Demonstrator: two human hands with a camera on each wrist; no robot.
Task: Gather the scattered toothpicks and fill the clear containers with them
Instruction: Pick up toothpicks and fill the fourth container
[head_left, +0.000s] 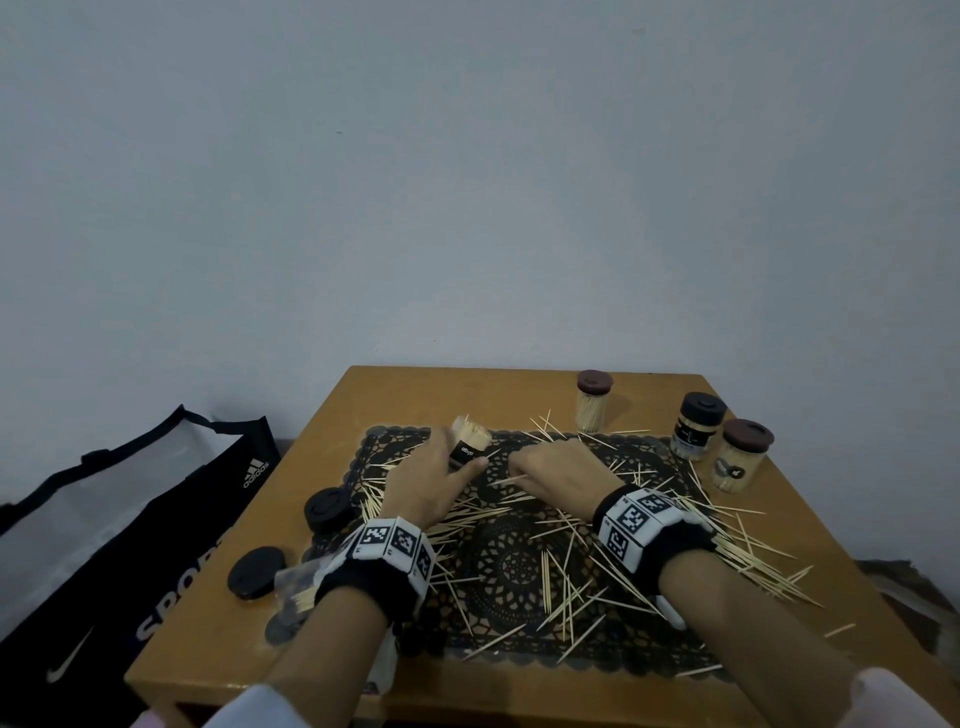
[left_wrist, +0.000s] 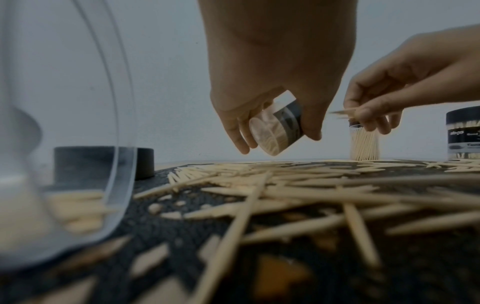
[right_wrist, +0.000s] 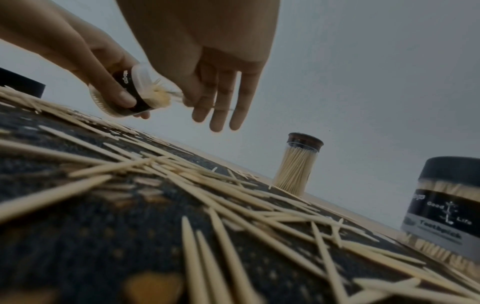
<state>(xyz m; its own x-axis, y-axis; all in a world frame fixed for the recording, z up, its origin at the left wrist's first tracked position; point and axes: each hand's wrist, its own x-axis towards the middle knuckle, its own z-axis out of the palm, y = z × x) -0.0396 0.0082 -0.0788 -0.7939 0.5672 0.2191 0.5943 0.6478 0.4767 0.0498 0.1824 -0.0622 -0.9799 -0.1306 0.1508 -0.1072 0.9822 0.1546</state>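
Note:
My left hand (head_left: 435, 475) grips a lidless clear container (head_left: 470, 440) with a black label, tilted over the far left of the black lace mat (head_left: 514, 566) and packed with toothpicks. In the left wrist view the container (left_wrist: 275, 131) hangs above the mat, its base toward the camera. Just right of it, my right hand (head_left: 550, 467) pinches a few toothpicks (left_wrist: 342, 112) between thumb and fingers, their tips pointing at the container's mouth (right_wrist: 155, 96). Many loose toothpicks (head_left: 566, 577) lie scattered across the mat and off its right side.
Three lidded containers full of toothpicks stand at the back right: brown-lidded (head_left: 595, 400), black-lidded (head_left: 698, 426), brown-lidded (head_left: 740, 454). Two black lids (head_left: 327, 509) (head_left: 257, 566) and a lying clear container (head_left: 296, 587) sit at the left of the wooden table (head_left: 363, 400). A black bag (head_left: 130, 519) is on the floor.

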